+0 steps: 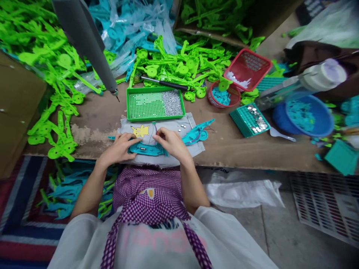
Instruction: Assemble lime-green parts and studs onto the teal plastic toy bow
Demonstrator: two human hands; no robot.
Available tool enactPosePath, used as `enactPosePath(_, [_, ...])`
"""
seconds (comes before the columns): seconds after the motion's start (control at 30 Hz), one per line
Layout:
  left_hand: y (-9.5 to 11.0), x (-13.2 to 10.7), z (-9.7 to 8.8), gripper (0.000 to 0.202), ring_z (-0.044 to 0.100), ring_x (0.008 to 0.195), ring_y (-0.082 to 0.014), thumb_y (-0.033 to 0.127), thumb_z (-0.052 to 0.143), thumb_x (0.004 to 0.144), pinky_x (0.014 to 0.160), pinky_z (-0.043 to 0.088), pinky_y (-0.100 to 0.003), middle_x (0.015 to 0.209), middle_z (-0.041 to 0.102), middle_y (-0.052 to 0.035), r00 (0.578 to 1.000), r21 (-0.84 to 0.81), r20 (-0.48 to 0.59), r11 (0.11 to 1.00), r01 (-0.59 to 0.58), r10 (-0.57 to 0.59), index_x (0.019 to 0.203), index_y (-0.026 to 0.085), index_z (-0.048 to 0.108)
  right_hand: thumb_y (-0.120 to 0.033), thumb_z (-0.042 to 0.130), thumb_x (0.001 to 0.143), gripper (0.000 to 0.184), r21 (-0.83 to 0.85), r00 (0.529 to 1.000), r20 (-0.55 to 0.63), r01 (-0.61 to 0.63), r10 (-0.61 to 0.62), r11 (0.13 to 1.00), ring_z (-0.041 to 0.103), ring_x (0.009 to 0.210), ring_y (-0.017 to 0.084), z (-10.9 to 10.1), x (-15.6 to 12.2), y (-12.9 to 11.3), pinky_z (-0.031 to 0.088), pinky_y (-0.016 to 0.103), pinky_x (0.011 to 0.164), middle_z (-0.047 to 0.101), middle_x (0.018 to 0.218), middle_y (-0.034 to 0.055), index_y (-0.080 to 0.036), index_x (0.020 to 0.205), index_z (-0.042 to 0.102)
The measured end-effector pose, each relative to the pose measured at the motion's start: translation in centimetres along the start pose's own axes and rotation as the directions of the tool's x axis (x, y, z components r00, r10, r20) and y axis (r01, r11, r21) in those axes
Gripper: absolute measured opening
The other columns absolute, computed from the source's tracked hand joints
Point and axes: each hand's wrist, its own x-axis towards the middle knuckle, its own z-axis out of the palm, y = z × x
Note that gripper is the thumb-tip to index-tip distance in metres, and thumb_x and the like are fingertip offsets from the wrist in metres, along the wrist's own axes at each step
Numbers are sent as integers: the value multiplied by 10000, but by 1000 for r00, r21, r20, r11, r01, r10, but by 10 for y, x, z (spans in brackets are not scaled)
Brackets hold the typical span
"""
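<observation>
A teal plastic toy part (146,149) lies on a grey cloth (193,147) with a yellow cartoon figure, at the table's near edge. My left hand (119,147) rests on the part's left end, fingers curled over it. My right hand (172,144) presses on its right side, fingertips pinched near thin wires at the cloth's middle. Another teal part (198,132) sticks out to the right of my right hand. Just beyond the cloth sits a green tray (143,106) with a heap of small silver screws (171,102).
A hanging grey power screwdriver (86,41) points down left of the tray. Green plastic parts (179,67) and teal ones pile behind. Red baskets (248,69), a teal tray of metal discs (249,119) and a blue bowl (304,114) stand right. Cardboard box (17,104) at left.
</observation>
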Motion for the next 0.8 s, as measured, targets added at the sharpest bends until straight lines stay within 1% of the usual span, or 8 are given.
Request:
enactPosePath(0.1, [-2, 2, -2, 536, 499, 1153, -308, 262, 635, 808, 1006, 331, -460, 1215, 583, -104, 1000, -10, 10, 1000, 14, -14, 1341, 240, 579, -366, 583, 897, 219, 71, 996, 83, -12, 6, 997, 516, 590, 124, -6, 2, -13, 332, 281, 620, 594, 605, -28, -211, 747, 547])
enactPosePath(0.23, [-1, 2, -4, 541, 493, 1164, -313, 244, 643, 785, 1020, 323, -467, 1237, 581, -110, 999, -4, 15, 999, 32, -32, 1323, 218, 593, -376, 629, 865, 221, 4, 997, 67, 47, -47, 999, 480, 602, 111, -16, 11, -21, 295, 277, 598, 572, 625, -29, -196, 744, 589])
enactPosePath(0.33, [0, 0, -3, 541, 495, 1179, -309, 244, 634, 790, 1039, 314, -474, 1268, 572, -104, 999, -23, 11, 999, 40, -39, 1328, 227, 586, -403, 599, 881, 230, -8, 990, 71, 126, -125, 992, 483, 630, 120, -39, 0, -11, 305, 278, 603, 574, 661, -21, -199, 775, 612])
enactPosePath(0.47, [-2, -3, -4, 517, 499, 1177, -306, 261, 628, 797, 1044, 313, -483, 1271, 575, -97, 999, -44, 14, 998, 42, -41, 1313, 240, 596, -438, 557, 900, 260, -58, 980, -47, 189, -192, 980, 531, 741, 157, -79, -24, 6, 366, 295, 685, 615, 778, 21, -216, 776, 608])
enactPosePath(0.53, [-4, -2, -4, 511, 502, 1167, -306, 259, 633, 791, 1041, 316, -487, 1259, 582, -93, 999, -43, 17, 998, 41, -41, 1301, 247, 605, -433, 541, 910, 251, -79, 979, -62, 188, -193, 979, 540, 745, 162, -88, -31, 5, 372, 297, 695, 618, 782, 25, -222, 788, 601])
enactPosePath(0.6, [-5, 0, -4, 518, 501, 1169, -304, 255, 638, 784, 1045, 314, -489, 1262, 580, -86, 999, -45, 16, 998, 42, -41, 1301, 261, 603, -410, 501, 937, 236, -85, 984, -59, 162, -167, 983, 528, 681, 151, -83, -32, -1, 359, 291, 664, 605, 720, 7, -228, 818, 594])
enactPosePath(0.67, [-6, 1, -3, 529, 499, 1188, -301, 256, 637, 789, 1063, 303, -488, 1289, 566, -83, 999, -44, 11, 998, 35, -34, 1315, 272, 587, -386, 474, 957, 225, -118, 984, -55, 161, -168, 980, 520, 654, 146, -67, -30, -9, 350, 290, 654, 604, 705, 0, -229, 857, 601])
enactPosePath(0.8, [-5, -10, 4, 636, 408, 1331, -338, 285, 649, 813, 1115, 238, -521, 1441, 450, -138, 996, 11, -77, 999, 43, -42, 1422, 255, 468, -361, 490, 964, 225, -215, 956, 99, 291, -275, 932, 571, 789, 176, -29, -24, -9, 376, 314, 738, 637, 835, 41, -205, 883, 631])
